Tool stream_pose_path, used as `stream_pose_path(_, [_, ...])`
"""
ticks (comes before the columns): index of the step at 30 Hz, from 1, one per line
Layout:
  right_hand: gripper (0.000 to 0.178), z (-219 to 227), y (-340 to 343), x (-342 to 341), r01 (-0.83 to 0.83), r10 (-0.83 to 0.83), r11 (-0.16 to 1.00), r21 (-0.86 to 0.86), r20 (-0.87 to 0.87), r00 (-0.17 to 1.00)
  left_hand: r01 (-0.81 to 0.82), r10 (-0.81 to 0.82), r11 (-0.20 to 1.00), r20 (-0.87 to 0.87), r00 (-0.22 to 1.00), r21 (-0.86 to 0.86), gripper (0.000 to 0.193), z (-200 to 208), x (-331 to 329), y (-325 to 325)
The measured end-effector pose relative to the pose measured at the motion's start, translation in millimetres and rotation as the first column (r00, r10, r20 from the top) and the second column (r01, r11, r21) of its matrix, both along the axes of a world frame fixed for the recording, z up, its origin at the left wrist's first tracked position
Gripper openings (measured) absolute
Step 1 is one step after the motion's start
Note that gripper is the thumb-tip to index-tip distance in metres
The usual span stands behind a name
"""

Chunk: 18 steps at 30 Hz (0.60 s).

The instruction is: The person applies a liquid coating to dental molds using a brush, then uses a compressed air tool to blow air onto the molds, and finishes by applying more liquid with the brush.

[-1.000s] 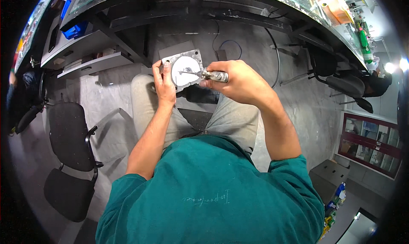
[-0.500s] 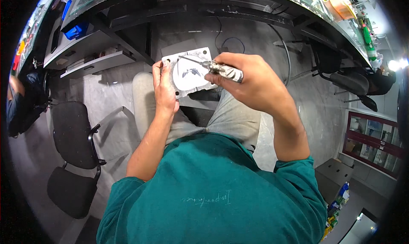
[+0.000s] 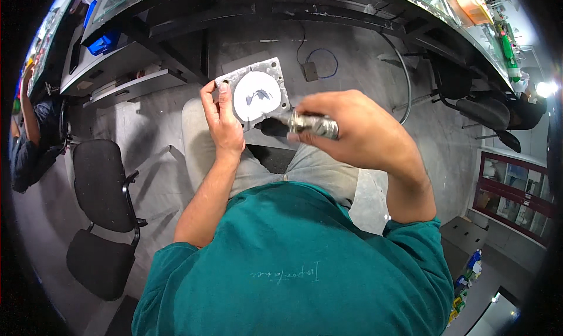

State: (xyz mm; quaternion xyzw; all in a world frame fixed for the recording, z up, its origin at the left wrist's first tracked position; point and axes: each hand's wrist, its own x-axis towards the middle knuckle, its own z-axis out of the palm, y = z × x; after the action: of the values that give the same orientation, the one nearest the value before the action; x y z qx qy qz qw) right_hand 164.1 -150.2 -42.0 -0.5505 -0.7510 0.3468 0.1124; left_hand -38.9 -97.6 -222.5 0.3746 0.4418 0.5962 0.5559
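My left hand [image 3: 223, 125] is closed on the left edge of a squarish grey mould block [image 3: 281, 85], its thumb lying over a corner. Holes show at the block's corners, and a round white face [image 3: 243, 106] with a dark, irregular patch at its centre fills the middle. My right hand [image 3: 366, 130] grips a silvery, patterned handheld tool [image 3: 315, 126] with a narrow front end. That end is blurred and points at the block's lower right side; whether it touches is unclear. The block is held above my knees.
A dark workbench frame [image 3: 258, 20] spans the far side. A small box [image 3: 309, 72] with a blue cable lies on the floor beyond the block. At left stand a black chair [image 3: 102, 186] and an open drawer [image 3: 138, 85]; another person [image 3: 36, 125] is farther left. A grey hose [image 3: 403, 66] hangs at right.
My right hand has drawn the tool off the white face, toward me and slightly right. The block has shifted a little left and tilted, uncovering more of its face.
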Motion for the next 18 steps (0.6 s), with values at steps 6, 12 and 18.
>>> stream_pose_path(6, [0.027, 1, -2, 3, 0.06, -0.058, 0.998, 0.03, -0.061, 0.996, -0.037, 0.038, 0.999, 0.07, 0.997, -0.018, 0.028, 4, -2, 3])
stream_pose_path(12, [0.028, 2, -3, 1, 0.046, -0.034, 0.993, 0.105, -0.117, 0.993, -0.049, 0.046, 0.998, 0.092, 0.995, 0.028, 0.026, 5, -3, 2])
stream_pose_path(18, [0.027, 5, -5, -2, -0.008, 0.014, 0.998, 0.07, -0.085, 0.996, -0.012, 0.013, 1.0, 0.204, 0.979, -0.002, 0.026, 0, -3, 2])
